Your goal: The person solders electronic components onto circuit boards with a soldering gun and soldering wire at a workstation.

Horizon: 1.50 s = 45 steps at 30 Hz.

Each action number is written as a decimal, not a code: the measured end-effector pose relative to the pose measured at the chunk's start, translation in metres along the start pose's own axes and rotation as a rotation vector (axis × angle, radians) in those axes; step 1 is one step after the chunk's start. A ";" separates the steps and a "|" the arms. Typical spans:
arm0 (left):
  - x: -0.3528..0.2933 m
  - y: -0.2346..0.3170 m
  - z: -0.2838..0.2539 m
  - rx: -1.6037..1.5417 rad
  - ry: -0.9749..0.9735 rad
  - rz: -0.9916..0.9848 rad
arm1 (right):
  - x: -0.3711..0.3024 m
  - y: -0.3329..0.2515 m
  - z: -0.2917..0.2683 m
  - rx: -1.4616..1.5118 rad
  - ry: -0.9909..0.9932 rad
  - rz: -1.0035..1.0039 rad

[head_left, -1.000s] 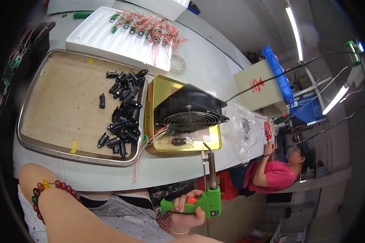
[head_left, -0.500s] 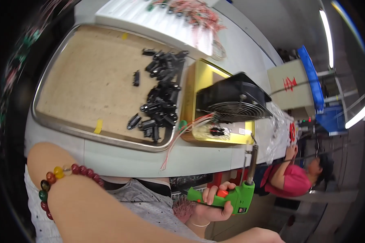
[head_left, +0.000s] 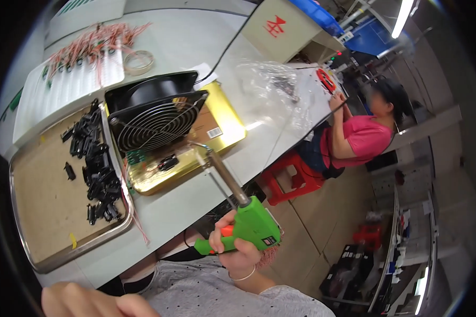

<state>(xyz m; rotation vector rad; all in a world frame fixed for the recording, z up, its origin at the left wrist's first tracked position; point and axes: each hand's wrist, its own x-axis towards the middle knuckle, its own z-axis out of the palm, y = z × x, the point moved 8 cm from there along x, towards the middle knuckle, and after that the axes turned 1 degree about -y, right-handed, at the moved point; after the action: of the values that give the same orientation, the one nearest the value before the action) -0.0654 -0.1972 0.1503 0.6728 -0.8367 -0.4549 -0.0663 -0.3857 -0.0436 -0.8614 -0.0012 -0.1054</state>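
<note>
Soldering gun (head_left: 255, 224) is gripped low by the right hand (head_left: 237, 252), presumably so skin's kept off the hot tip (head_left: 208, 150), angled ahead-left near the fan (head_left: 158, 127). Left hand (head_left: 90, 304): grip can't be told.

I had the right hand (head_left: 241, 254) curled into a grip below mid-view; the left hand (head_left: 92, 303), partly cropped, was lower left.

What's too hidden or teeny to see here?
All in the head view:
What the left hand holds, if anything: bottom edge cuts it off.
Green gun: handle partly covered by the right hand.
Black part by the fan: details too small.
Co-worker's hands: too small to tell.
</note>
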 end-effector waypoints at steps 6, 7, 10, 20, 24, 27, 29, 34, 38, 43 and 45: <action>0.029 -0.019 -0.005 0.546 -0.094 -0.174 | -0.004 -0.009 -0.007 -0.029 0.077 -0.027; 0.031 -0.012 0.008 0.600 -0.224 -0.163 | -0.005 -0.011 -0.005 -0.048 0.067 -0.058; 0.019 -0.007 0.024 0.664 -0.289 -0.162 | -0.004 -0.005 -0.003 -0.042 0.015 -0.047; 0.014 0.012 0.038 0.922 -0.350 -0.003 | 0.001 -0.015 0.010 -0.052 -0.039 -0.109; 0.011 0.016 0.028 0.848 -0.267 -0.038 | 0.000 -0.010 0.008 -0.036 -0.037 -0.116; -0.007 0.000 0.048 1.272 -0.613 0.270 | -0.002 -0.013 0.013 -0.019 -0.049 -0.114; -0.015 0.009 0.042 0.698 -0.089 0.769 | -0.003 -0.011 0.013 -0.019 -0.016 -0.113; -0.022 -0.004 0.046 0.791 -0.168 0.657 | 0.000 -0.014 0.018 -0.064 -0.049 -0.122; -0.006 -0.006 0.027 0.885 -0.432 0.080 | 0.001 -0.011 0.019 -0.074 -0.028 -0.108; 0.013 -0.026 -0.061 1.608 0.081 -0.325 | 0.000 -0.016 0.002 -0.053 0.085 -0.079; 0.007 -0.034 -0.078 1.807 0.132 -0.302 | -0.003 -0.019 0.002 -0.057 0.070 -0.099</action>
<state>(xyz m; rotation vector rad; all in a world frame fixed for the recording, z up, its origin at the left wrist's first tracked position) -0.0033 -0.1975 0.0920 2.4723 -0.8659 0.2380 -0.0707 -0.3956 -0.0280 -0.9141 0.0250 -0.2292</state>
